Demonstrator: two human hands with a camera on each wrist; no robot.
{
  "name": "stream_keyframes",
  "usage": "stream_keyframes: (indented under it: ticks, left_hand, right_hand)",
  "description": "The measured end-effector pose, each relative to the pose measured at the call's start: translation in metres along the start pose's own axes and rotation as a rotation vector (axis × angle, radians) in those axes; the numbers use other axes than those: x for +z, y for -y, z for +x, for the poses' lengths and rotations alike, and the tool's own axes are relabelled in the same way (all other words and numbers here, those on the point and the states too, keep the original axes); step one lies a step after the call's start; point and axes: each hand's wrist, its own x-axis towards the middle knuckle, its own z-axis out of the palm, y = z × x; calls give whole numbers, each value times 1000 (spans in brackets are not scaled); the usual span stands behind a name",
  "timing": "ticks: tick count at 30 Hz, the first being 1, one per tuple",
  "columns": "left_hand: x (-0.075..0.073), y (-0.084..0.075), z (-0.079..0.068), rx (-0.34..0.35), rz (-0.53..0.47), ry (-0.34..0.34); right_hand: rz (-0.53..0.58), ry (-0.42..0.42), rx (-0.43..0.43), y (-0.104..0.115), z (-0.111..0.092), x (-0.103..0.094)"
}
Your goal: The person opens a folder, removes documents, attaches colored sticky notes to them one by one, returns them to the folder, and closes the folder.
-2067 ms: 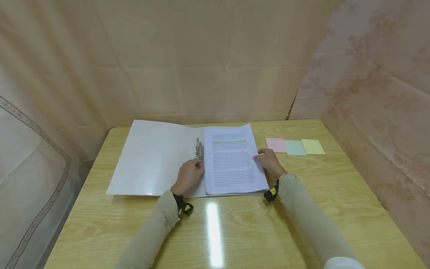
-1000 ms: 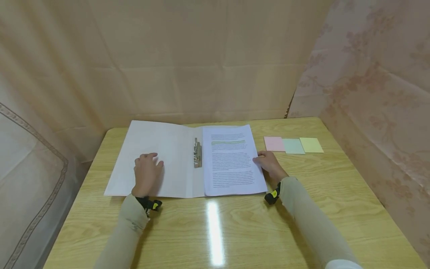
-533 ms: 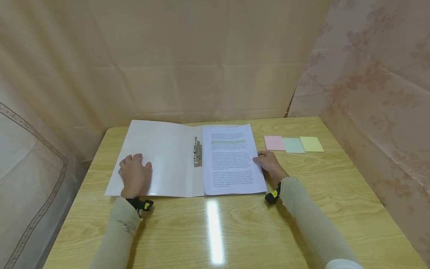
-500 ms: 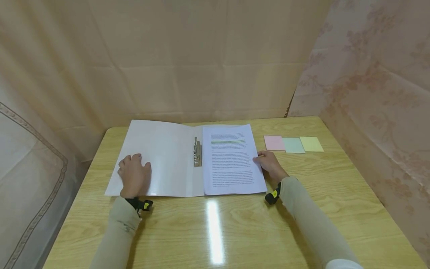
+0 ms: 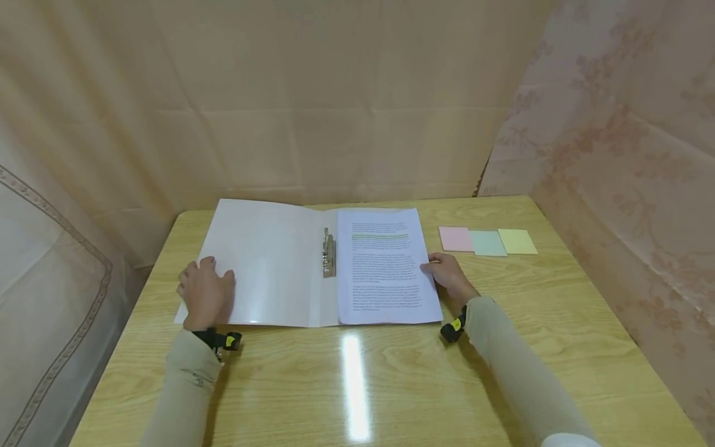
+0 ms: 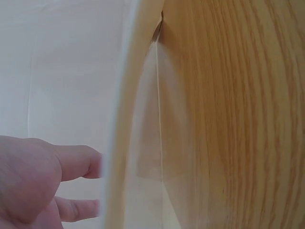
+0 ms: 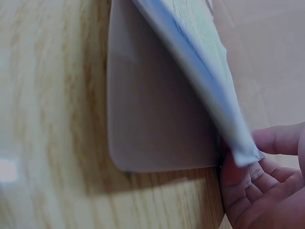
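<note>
A white folder [image 5: 270, 257] lies spread on the table, its metal lever clip [image 5: 329, 256] near the spine. On its right half sits a stack of printed paper [image 5: 382, 279], the top sheet bearing a green highlighted line. My right hand [image 5: 449, 276] pinches the stack's right edge, thumb on top and fingers beneath. In the right wrist view the paper [image 7: 200, 71] rises at an angle off the folder's cover [image 7: 152, 105]. Over the left cover's outer edge is my left hand [image 5: 205, 293], fingers spread and loosely bent; the left wrist view shows its fingers [image 6: 76, 162] at that edge.
Pink [image 5: 455, 239], green [image 5: 488, 243] and yellow [image 5: 517, 241] sticky note pads lie side by side at the back right of the wooden table [image 5: 447, 385]. A beige curtain [image 5: 335, 112] hangs behind the table's far edge.
My left hand has left the clip and travelled left across the cover to its outer edge. My right hand keeps its pinch on the paper's edge, almost unmoved.
</note>
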Motion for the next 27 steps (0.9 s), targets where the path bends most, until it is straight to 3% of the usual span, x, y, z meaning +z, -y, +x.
stream_keyframes:
  ticks: [8, 16, 22, 27]
  left_hand:
    - [-4, 0, -1, -14, -8, 1]
    - [-2, 5, 0, 14, -51, -42]
    - [-1, 12, 2, -40, -59, 28]
    - [-3, 12, 3, -18, -12, 42]
  right_hand:
    - [11, -1, 1, -2, 0, 1]
    - [19, -4, 1, -2, -1, 2]
    - [12, -3, -8, -4, 1, 4]
    - [6, -8, -5, -4, -1, 4]
